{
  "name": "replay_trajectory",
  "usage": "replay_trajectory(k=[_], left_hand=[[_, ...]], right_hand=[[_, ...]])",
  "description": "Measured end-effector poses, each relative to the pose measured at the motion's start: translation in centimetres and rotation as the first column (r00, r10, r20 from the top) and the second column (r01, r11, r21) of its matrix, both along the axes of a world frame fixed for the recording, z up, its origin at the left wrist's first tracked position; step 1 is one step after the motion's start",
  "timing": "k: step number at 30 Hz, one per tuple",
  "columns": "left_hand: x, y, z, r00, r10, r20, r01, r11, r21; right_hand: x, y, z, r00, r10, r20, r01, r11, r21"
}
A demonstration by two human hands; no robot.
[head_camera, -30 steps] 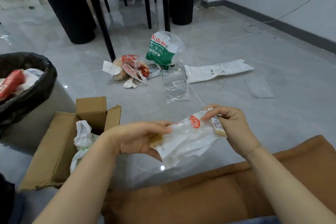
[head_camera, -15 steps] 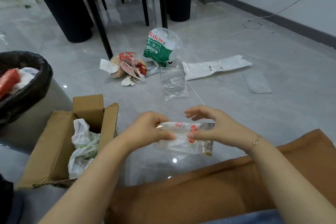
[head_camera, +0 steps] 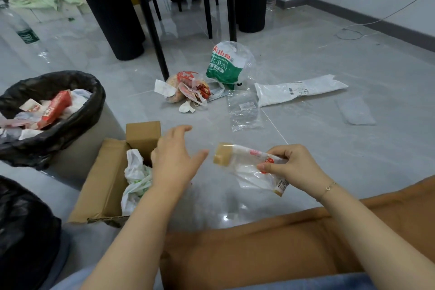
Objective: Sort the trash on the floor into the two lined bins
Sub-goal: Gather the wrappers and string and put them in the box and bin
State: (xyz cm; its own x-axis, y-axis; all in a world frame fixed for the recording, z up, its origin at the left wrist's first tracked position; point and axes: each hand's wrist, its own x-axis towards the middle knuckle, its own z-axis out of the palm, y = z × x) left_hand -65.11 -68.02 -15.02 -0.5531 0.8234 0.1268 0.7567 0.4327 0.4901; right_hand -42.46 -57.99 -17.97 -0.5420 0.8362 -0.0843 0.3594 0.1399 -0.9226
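My right hand (head_camera: 290, 165) pinches a clear plastic wrapper (head_camera: 247, 167) with a red logo and tan ends, held above the floor. A little to its left, my left hand (head_camera: 175, 160) hovers open with spread fingers, holding nothing, next to a cardboard box (head_camera: 106, 179) that has a white plastic bag inside. A black-lined bin (head_camera: 70, 122) with red and white trash stands at the left. A second black liner (head_camera: 23, 231) shows at the bottom left. More trash lies on the floor ahead: a green-and-white water-pack wrap (head_camera: 223, 66), a red-printed bag (head_camera: 188, 88), a clear bag (head_camera: 244, 110), a white mailer (head_camera: 299, 89).
A flat translucent bag (head_camera: 355, 110) lies at the right. Black chair legs (head_camera: 150, 21) and round table pedestals (head_camera: 110, 7) stand behind the trash. A water bottle (head_camera: 23, 30) lies far left, and a cable (head_camera: 367, 21) runs along the right wall. My brown-clad leg (head_camera: 259, 249) fills the foreground.
My left hand has let go of the wrapper and moved left toward the box. The wrapper now hangs from my right hand alone, further to the right.
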Motion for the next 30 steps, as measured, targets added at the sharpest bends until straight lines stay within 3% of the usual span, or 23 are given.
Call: replay_trajectory(k=[1, 3, 6, 10, 13, 15, 18, 21, 23, 24, 28, 30], left_hand=[[-0.8, -0.4, -0.3, 0.992, 0.121, -0.043, -0.122, 0.992, -0.028], [-1.9, -1.1, -1.0, 0.954, 0.299, 0.016, -0.288, 0.931, -0.224], [-2.0, -1.2, -2.6, 0.915, 0.353, 0.198, -0.229, 0.855, -0.466], [-1.0, -1.2, -3.5, 0.991, 0.099, 0.095, -0.048, 0.898, -0.437], [0.2, -1.5, -3.1, 0.971, -0.146, 0.191, 0.212, 0.896, -0.390], [1.1, -1.8, -2.6, 0.924, -0.303, 0.233, 0.375, 0.841, -0.390], [2.4, -1.8, -2.8, 0.844, -0.512, 0.161, 0.527, 0.737, -0.423], [3.8, -2.1, -3.1, 0.744, -0.642, 0.182, 0.646, 0.625, -0.437], [4.6, -2.4, -2.7, 0.707, -0.661, 0.254, 0.694, 0.576, -0.432], [4.9, -2.5, -2.2, 0.711, -0.647, 0.275, 0.697, 0.594, -0.402], [4.1, -1.1, -2.4, 0.832, -0.508, 0.224, 0.548, 0.815, -0.189], [3.5, -0.4, -3.0, 0.865, -0.452, 0.219, 0.501, 0.808, -0.311]], right_hand=[[0.0, 0.0, 0.0, 0.999, -0.035, -0.022, 0.035, 0.999, 0.009], [0.1, -0.1, 0.1, 0.992, -0.098, -0.086, 0.098, 0.995, 0.004], [0.2, -0.5, 0.6, 0.975, -0.135, -0.179, 0.134, 0.991, -0.019], [0.6, -1.1, 1.8, 0.948, -0.141, -0.286, 0.125, 0.989, -0.075], [0.9, -1.1, 2.4, 0.909, -0.197, -0.368, 0.159, 0.978, -0.133], [1.3, -0.9, 2.8, 0.878, -0.246, -0.410, 0.189, 0.966, -0.176], [1.8, -0.6, 3.4, 0.815, -0.333, -0.473, 0.224, 0.936, -0.272], [2.1, -0.3, 3.8, 0.741, -0.411, -0.531, 0.244, 0.901, -0.358], [2.2, -0.1, 3.7, 0.742, -0.423, -0.520, 0.267, 0.898, -0.348], [2.2, 0.0, 3.7, 0.767, -0.410, -0.494, 0.289, 0.908, -0.304], [1.7, 0.0, 2.9, 0.872, -0.315, -0.374, 0.297, 0.949, -0.105], [1.4, 0.1, 2.5, 0.871, -0.330, -0.365, 0.316, 0.944, -0.100]])
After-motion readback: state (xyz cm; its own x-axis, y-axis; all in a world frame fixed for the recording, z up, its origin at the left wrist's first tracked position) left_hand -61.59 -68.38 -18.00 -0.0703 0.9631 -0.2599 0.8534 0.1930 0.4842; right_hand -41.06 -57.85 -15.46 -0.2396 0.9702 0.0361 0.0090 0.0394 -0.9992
